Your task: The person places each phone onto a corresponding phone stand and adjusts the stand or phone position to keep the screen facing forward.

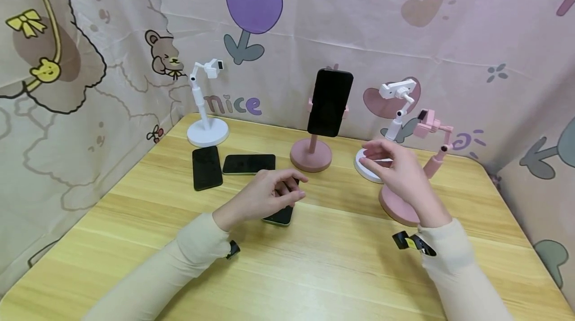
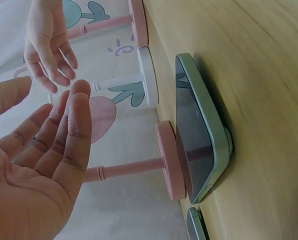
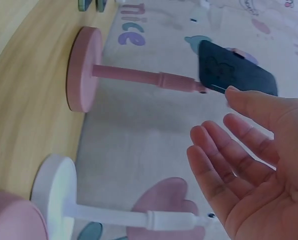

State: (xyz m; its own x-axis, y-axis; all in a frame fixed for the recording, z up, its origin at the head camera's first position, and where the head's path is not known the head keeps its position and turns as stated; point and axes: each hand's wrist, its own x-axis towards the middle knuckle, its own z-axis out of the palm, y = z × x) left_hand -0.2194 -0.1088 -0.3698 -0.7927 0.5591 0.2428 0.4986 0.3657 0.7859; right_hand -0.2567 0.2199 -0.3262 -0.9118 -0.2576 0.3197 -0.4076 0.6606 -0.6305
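- The person's left hand (image 1: 269, 193) is hovering just above a green-edged smartphone (image 1: 282, 215) that is lying face up on the wooden table (image 1: 314, 261); the fingers are loosely spread and holding nothing.
- The right hand (image 1: 395, 168) is hanging in the air over the white round base (image 1: 366, 171) of a white phone stand (image 1: 397, 106), fingers relaxed and open, gripping nothing.
- In the middle, a pink stand (image 1: 311, 155) is holding a black phone (image 1: 330, 103) upright in its clamp.
- A second pink stand (image 1: 429, 161) is standing just beside the right wrist.
- Two more dark phones, one (image 1: 206, 167) lengthwise and one (image 1: 248, 163) crosswise, are lying flat near another white stand (image 1: 206, 111) at the far left.
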